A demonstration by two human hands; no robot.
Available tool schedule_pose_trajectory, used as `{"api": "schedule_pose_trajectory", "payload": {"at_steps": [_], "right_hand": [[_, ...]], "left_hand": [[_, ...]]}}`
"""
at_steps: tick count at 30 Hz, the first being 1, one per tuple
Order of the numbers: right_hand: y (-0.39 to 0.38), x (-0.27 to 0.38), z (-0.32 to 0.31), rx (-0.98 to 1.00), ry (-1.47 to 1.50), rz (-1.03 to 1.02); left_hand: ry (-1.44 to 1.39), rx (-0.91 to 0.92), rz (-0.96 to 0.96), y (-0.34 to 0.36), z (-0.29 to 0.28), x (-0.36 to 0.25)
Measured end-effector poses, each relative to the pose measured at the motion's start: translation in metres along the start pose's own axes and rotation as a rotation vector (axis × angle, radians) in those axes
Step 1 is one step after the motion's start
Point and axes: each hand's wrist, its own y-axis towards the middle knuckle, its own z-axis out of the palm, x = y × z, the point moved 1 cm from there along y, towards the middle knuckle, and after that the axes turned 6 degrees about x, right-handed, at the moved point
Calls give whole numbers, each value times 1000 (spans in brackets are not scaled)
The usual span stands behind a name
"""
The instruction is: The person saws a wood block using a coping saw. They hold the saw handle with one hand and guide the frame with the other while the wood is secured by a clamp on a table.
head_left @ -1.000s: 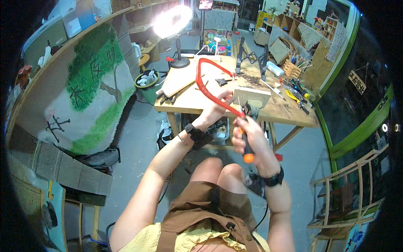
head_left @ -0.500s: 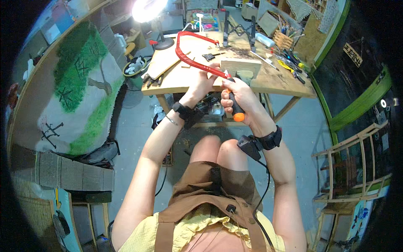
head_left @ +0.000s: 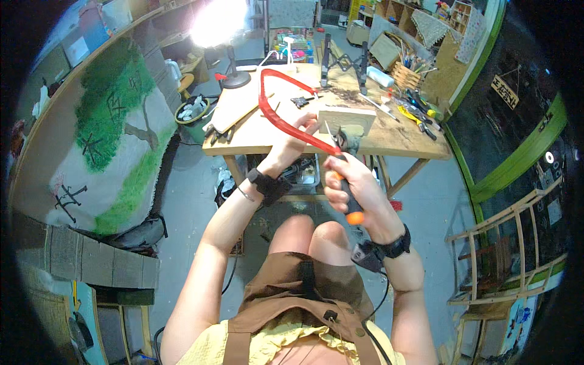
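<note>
My right hand (head_left: pixel 360 188) is wrapped round the black and orange handle of a red-framed coping saw (head_left: pixel 285 125), held in front of the table. The saw's frame arches forward and left over the table top. Its thin blade is hard to make out near the wooden board (head_left: pixel 347 120). That pale board stands upright at the table's front edge, above a dark vise-like holder (head_left: pixel 348 142). My left hand (head_left: pixel 289 145) is at the board's left edge, its bent fingers closed against it. The saw's frame crosses in front of this hand and partly hides the fingers.
A lit lamp (head_left: pixel 233 78) stands at the table's back left, near a flat wooden piece (head_left: pixel 244 111). Pliers and other hand tools (head_left: pixel 420 112) crowd the right side. A black folding stand (head_left: pixel 344 63) is at the back. Below the table sits a plastic bin (head_left: pixel 304 173).
My right hand has drawn the saw's handle down toward me, and the frame has come along. My left hand remains by the board's left edge. The whole view has shifted slightly.
</note>
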Motion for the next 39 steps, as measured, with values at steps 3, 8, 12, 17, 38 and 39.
{"api": "schedule_pose_trajectory", "payload": {"at_steps": [3, 8, 12, 17, 38, 39], "right_hand": [[1, 4, 1, 11, 117, 0], [42, 9, -11, 48, 217, -11], [1, 4, 9, 3, 118, -26], [20, 3, 3, -11, 154, -43], [13, 5, 0, 107, 362, 50], [22, 8, -1, 82, 334, 49]], "left_hand": [[9, 39, -51, 3, 4, -17], [71, 47, -188, 0, -2, -17], [-167, -8, -17, -2, 0, 11], [116, -6, 46, 2, 1, 4], [202, 53, 265, 13, -11, -23], [243, 42, 273, 12, -11, -15]]}}
